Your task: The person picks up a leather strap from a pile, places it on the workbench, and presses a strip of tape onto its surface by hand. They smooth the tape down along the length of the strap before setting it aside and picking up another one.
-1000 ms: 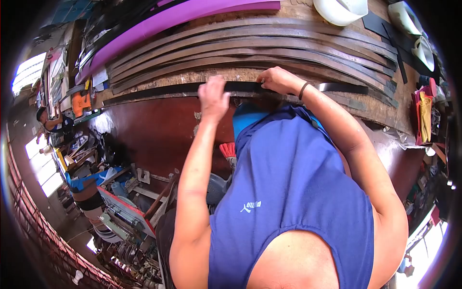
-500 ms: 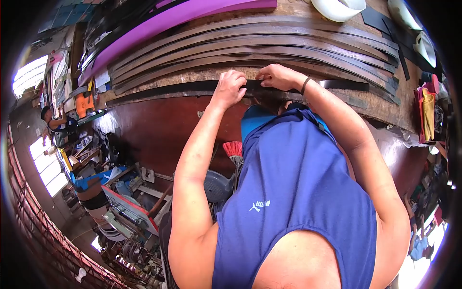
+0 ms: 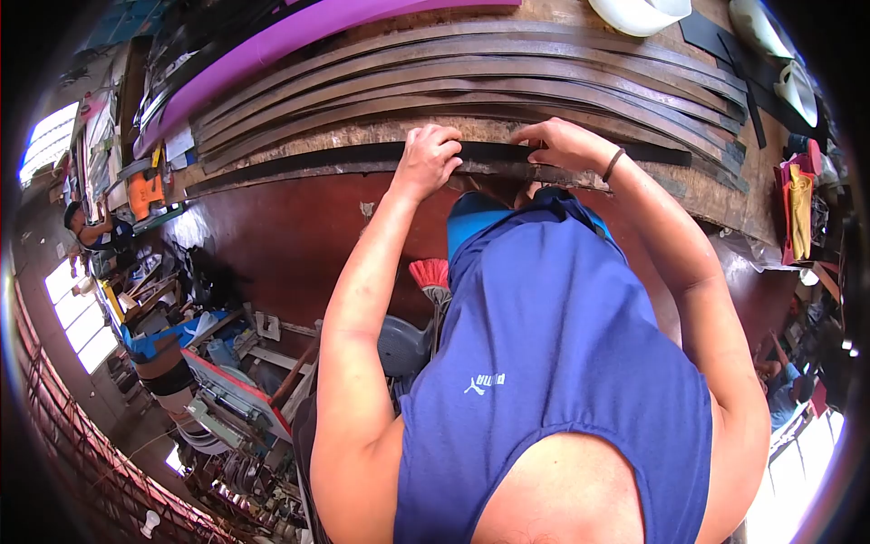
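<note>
A long black strip (image 3: 489,152), like leather or webbing, lies along the front edge of the wooden worktable (image 3: 358,136). My left hand (image 3: 428,161) has its fingers curled over the strip, thumb towards my body, and appears to pinch it. To the right, my right hand (image 3: 566,145), with a dark band on its wrist, bends its fingers and thumb onto the same strip. A short stretch of strip shows between the hands, and its ends run out beyond both. Just behind it lie several long brown strips (image 3: 390,82) side by side.
A purple roll (image 3: 272,50) lies at the back left, and a white bowl-like piece (image 3: 640,13) at the back right. Yellow cloth (image 3: 799,213) hangs at the right end. A red-headed broom (image 3: 430,275) and a grey stool (image 3: 403,346) stand below my left arm. A person (image 3: 95,227) is far left.
My right hand has slid rightwards along the strip, so the gap between my hands is wider. My left hand stays about where it was. The view has shifted slightly.
</note>
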